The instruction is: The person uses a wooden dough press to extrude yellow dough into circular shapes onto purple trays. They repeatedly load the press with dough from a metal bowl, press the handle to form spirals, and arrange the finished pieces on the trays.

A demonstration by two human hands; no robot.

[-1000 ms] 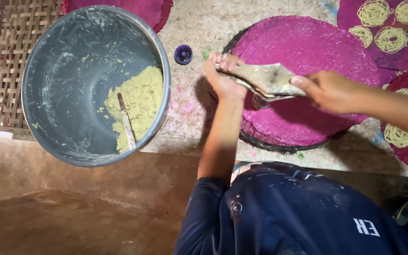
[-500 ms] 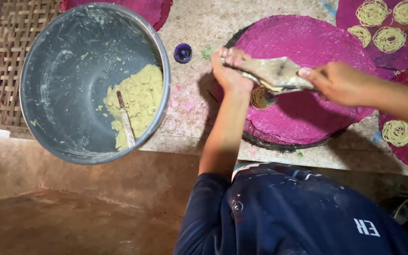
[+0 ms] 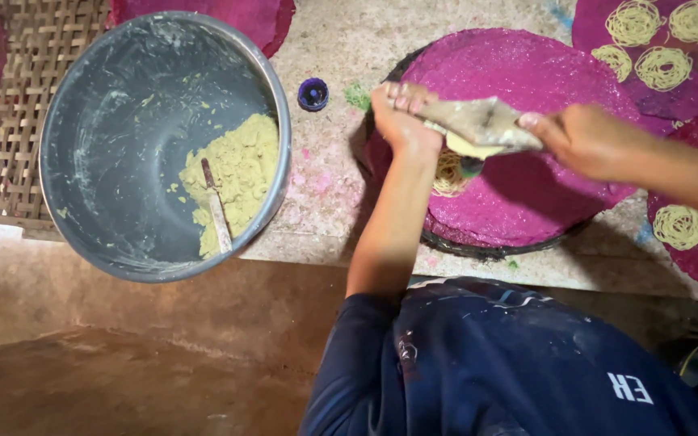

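my left hand [image 3: 401,113] is clenched round one end of a dough-smeared cloth piping bag [image 3: 478,125], and my right hand [image 3: 579,141] grips the other end, so the bag hangs between them just above the round magenta tray [image 3: 543,73]. under the bag's nozzle a coil of thin yellow dough strands [image 3: 447,171] lies on the tray's magenta surface. to the left on the table [image 3: 333,194] stands a large grey metal bowl [image 3: 107,121]; a heap of yellow dough [image 3: 240,173] sits against its right inner wall, with a spoon [image 3: 218,211] stuck in it, and the rest of the inside is smeared pale. a small dark blue cap [image 3: 313,94] lies on the table between bowl and tray. at the right, other magenta sheets [image 3: 672,81] carry finished yellow coils [image 3: 664,69]. a woven mat [image 3: 18,105] lies at the far left.
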